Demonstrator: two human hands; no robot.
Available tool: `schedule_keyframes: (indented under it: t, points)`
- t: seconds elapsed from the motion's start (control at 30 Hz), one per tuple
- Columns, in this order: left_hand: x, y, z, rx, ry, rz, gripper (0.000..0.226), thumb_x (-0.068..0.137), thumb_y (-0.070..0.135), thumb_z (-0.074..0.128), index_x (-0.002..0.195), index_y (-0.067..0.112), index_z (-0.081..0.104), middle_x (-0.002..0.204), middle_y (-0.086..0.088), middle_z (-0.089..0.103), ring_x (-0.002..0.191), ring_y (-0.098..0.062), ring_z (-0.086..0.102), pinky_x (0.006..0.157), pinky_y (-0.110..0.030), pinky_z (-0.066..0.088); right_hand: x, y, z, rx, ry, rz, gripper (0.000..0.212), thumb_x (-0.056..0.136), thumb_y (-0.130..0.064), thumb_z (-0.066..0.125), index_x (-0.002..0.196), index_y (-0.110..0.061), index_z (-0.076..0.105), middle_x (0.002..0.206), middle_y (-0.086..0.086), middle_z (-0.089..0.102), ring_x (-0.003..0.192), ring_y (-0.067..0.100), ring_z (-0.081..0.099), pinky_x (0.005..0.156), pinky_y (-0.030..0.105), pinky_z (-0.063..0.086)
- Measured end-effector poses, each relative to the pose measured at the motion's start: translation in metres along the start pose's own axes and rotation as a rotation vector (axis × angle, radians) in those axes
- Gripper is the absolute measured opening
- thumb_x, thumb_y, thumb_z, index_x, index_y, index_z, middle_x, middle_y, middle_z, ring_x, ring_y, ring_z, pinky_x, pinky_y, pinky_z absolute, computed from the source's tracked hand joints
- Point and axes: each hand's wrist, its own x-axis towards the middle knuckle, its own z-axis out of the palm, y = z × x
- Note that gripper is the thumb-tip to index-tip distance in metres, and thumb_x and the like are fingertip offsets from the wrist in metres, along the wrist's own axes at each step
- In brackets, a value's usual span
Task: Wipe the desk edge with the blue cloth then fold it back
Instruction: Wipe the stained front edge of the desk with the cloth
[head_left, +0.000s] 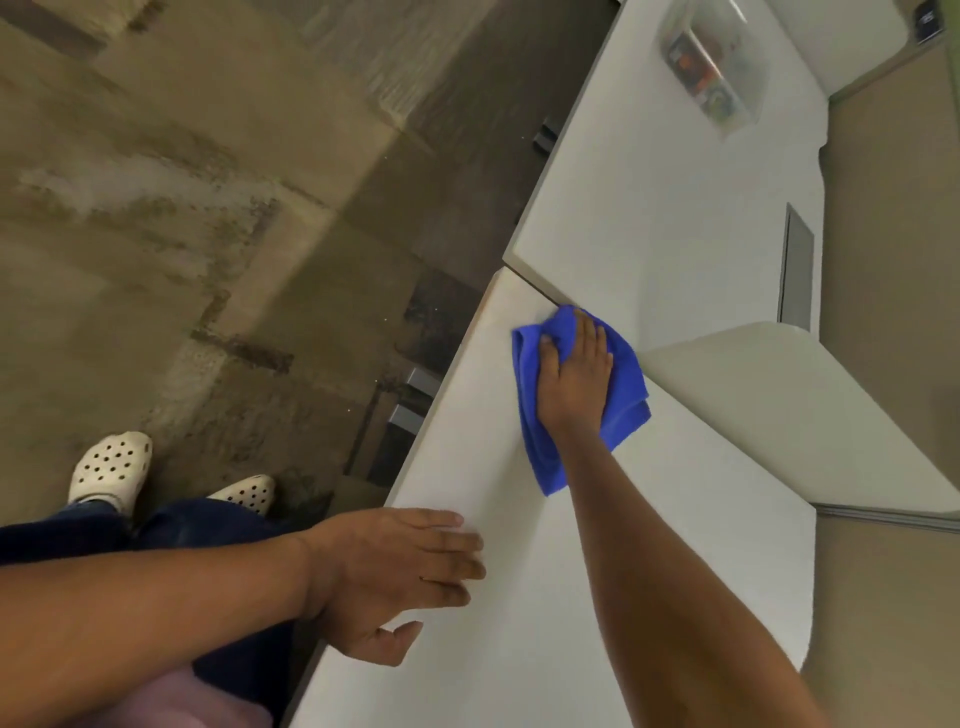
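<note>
A blue cloth (626, 397) lies bunched on the white desk (519, 623), close to the seam where a second desk begins. My right hand (574, 382) presses flat on top of the cloth, fingers pointing toward the seam and curled slightly into the fabric. My left hand (402, 571) rests flat on the desk near its left edge (431, 421), fingers spread and holding nothing. The cloth sticks out on both sides of my right hand.
A second white desk (649, 208) adjoins beyond the seam, with a clear plastic packet (714, 65) on its far part and a grey cable slot (797, 270). A beige partition (779, 410) rises on the right. Left of the desk are the carpet floor and my feet in white clogs (111, 470).
</note>
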Motion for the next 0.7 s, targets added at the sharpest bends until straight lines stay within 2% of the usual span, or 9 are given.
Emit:
schedule_keyframes:
  t: [0.07,0.17,0.23,0.3,0.37,0.43,0.53,0.7]
  points:
    - [-0.005,0.008,0.007,0.0,0.183,-0.17,0.07,0.1,0.046,0.044,0.162,0.014,0.037,0.173,-0.006,0.029,0.164,-0.024,0.013,0.133,-0.047,0.002,0.002,-0.02,0.008,-0.045,-0.019,-0.024,0.064,0.112,-0.046,0.032,0.166,-0.016,0.019,0.174,0.003,0.024,0.162,0.026,0.017,0.133,0.046,0.011]
    - [-0.013,0.023,0.024,-0.259,0.516,-0.666,0.084,0.105,0.054,0.042,0.168,0.012,0.007,0.178,-0.002,0.001,0.165,-0.017,-0.001,0.133,-0.048,0.01,0.001,-0.044,0.013,-0.059,-0.054,-0.073,0.067,0.111,-0.048,0.029,0.168,-0.017,0.012,0.176,0.003,0.018,0.163,0.025,0.012,0.133,0.046,0.008]
    - [-0.004,0.025,0.026,-0.476,0.584,-0.89,0.086,0.105,0.061,0.033,0.168,0.018,-0.008,0.177,0.007,-0.014,0.162,-0.006,-0.014,0.133,-0.037,0.003,-0.005,-0.058,0.016,-0.034,-0.067,-0.141,0.068,0.111,-0.049,0.029,0.168,-0.019,0.009,0.177,0.001,0.013,0.164,0.024,0.008,0.134,0.044,0.005]
    - [0.013,0.019,0.022,-0.653,0.614,-1.039,0.085,0.107,0.058,0.035,0.167,0.022,-0.013,0.176,0.009,-0.017,0.159,-0.002,-0.017,0.131,-0.03,-0.002,-0.023,-0.066,0.019,-0.034,-0.098,-0.249,0.067,0.11,-0.05,0.027,0.168,-0.02,0.01,0.177,-0.001,0.011,0.164,0.023,0.006,0.134,0.043,0.003]
    - [0.026,0.013,0.02,-0.702,0.639,-1.105,0.082,0.108,0.049,0.041,0.167,0.02,-0.008,0.177,0.003,-0.008,0.161,-0.006,-0.008,0.125,-0.023,-0.001,-0.05,-0.06,0.017,-0.024,-0.151,-0.379,0.068,0.109,-0.053,0.022,0.168,-0.021,0.013,0.177,-0.003,0.011,0.164,0.02,0.003,0.133,0.039,0.001]
    - [0.031,0.012,0.023,-0.684,0.685,-1.085,0.08,0.107,0.047,0.042,0.168,0.02,-0.002,0.178,0.003,0.001,0.162,-0.007,0.001,0.124,-0.02,0.002,-0.072,-0.04,0.012,-0.001,-0.213,-0.503,0.068,0.109,-0.054,0.022,0.168,-0.021,0.016,0.176,-0.007,0.013,0.164,0.014,0.002,0.133,0.037,0.0]
    - [0.028,0.011,0.03,-0.707,0.704,-1.059,0.078,0.106,0.047,0.044,0.168,0.021,0.005,0.174,0.01,0.008,0.156,0.003,0.005,0.122,-0.013,0.004,-0.069,-0.008,0.001,0.0,-0.276,-0.611,0.067,0.109,-0.05,0.029,0.167,-0.019,0.019,0.176,-0.005,0.015,0.164,0.012,0.004,0.134,0.039,0.004]
    - [0.028,0.01,0.031,-0.794,0.686,-1.048,0.077,0.106,0.054,0.042,0.168,0.029,0.004,0.175,0.014,0.01,0.16,-0.003,0.012,0.129,-0.029,0.017,-0.008,-0.015,0.005,0.025,-0.21,-0.559,0.062,0.11,-0.043,0.035,0.166,-0.018,0.025,0.174,-0.001,0.024,0.163,0.017,0.013,0.133,0.047,0.013]
